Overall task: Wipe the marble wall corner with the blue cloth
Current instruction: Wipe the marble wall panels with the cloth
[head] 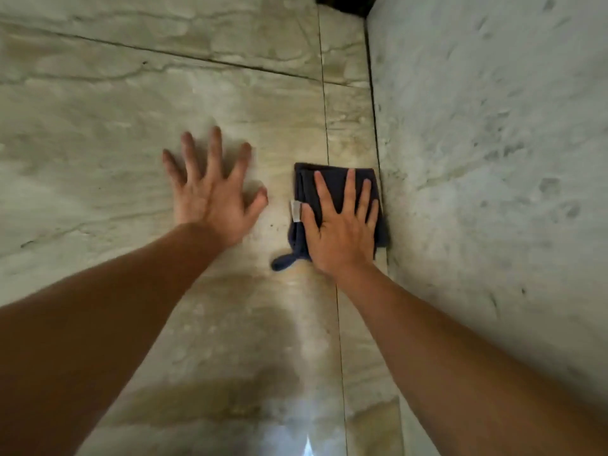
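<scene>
The folded dark blue cloth [332,181] lies flat against the beige marble wall [131,126], its right edge touching the corner seam [375,126]. My right hand [342,232] presses flat on the cloth with fingers spread, covering its lower middle. A white tag and a loose tail of cloth stick out on the left side of that hand. My left hand [210,192] rests flat on the bare marble to the left of the cloth, fingers spread, holding nothing.
A rougher grey-white wall [493,159] meets the marble at the right and forms the corner. Thin dark joints cross the marble panels. A dark gap [345,3] shows at the top of the corner. A bright reflection glares at the bottom centre.
</scene>
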`<state>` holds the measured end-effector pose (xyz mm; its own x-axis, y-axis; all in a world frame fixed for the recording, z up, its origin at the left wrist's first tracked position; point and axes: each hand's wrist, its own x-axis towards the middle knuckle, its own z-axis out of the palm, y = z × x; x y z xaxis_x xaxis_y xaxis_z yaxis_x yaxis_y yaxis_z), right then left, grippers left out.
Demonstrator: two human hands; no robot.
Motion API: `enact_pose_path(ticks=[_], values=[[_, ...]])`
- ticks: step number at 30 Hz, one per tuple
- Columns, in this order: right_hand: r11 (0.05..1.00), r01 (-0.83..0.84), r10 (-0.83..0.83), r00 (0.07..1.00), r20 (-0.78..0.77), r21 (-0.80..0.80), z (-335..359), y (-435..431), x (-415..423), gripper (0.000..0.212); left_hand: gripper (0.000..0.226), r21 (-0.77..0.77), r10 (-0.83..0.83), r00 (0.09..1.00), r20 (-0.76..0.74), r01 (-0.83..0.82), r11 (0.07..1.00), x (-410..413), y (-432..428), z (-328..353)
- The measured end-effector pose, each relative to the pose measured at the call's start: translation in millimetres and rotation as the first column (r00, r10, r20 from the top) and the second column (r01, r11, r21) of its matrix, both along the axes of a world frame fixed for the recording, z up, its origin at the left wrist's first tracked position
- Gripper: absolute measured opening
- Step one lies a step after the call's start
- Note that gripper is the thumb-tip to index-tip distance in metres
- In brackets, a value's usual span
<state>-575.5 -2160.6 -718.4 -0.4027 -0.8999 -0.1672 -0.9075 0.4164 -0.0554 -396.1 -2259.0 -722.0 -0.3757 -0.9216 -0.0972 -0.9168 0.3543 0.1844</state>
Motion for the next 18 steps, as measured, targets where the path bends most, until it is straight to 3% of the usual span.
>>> enact_pose_path(ticks=[5,11,18], values=[[0.995,-0.092,0.091,0.995,-0.052,-0.033,-6,-95,-45,0.063,0.083,-0.033,0.019,1.0,-0.022,-0.02,0.999,-18,-48,-11],[0.985,-0.131,0.136,0.99,-0.037,0.114,12,-120,-50,0.067,0.084,0.115,0.03,1.0,0.008,-0.03,0.993,-17,-50,1],[0.89,-0.278,0.226,0.957,0.18,0.362,21,-141,-74,0.07,0.087,0.208,0.003,0.999,0.034,-0.01,0.978,-16,-55,5]])
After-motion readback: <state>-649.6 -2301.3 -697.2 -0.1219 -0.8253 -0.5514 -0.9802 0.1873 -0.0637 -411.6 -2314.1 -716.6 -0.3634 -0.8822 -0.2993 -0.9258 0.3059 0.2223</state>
